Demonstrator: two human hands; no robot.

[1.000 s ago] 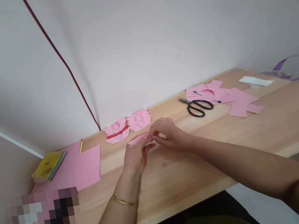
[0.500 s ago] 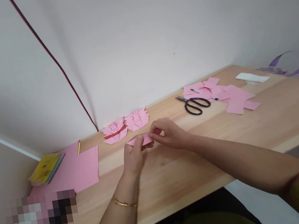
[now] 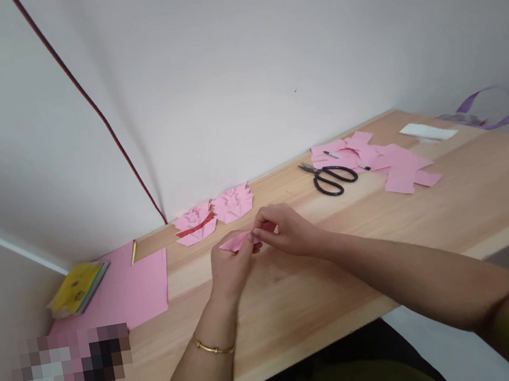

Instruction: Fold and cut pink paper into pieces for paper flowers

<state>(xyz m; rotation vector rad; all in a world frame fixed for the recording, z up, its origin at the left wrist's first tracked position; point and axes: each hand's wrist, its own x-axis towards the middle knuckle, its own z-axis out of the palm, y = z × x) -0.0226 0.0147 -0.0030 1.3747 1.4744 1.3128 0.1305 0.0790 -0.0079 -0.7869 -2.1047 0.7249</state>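
Both my hands meet over the middle of the wooden table (image 3: 479, 192) and pinch a small folded piece of pink paper (image 3: 236, 241). My left hand (image 3: 229, 269), with a gold bracelet on the wrist, grips the paper's near side with closed fingers. From the right, my right hand (image 3: 288, 230) pinches the other end of the paper. The paper is lifted slightly off the table. Just behind it lie two folded pink paper pieces (image 3: 214, 212), one with a red strip.
Black scissors (image 3: 330, 176) and several pink paper scraps (image 3: 391, 164) lie at the back right. A white slip (image 3: 427, 131) and purple ribbon (image 3: 489, 109) sit far right. Large pink sheets (image 3: 125, 290), a pencil (image 3: 134, 251) and yellow books (image 3: 78, 286) are at the left. A red cord (image 3: 89, 107) runs down the wall.
Both hands have lifted the pink paper a little and pinched it closer together. The camera has shifted slightly; nothing else on the table moved.
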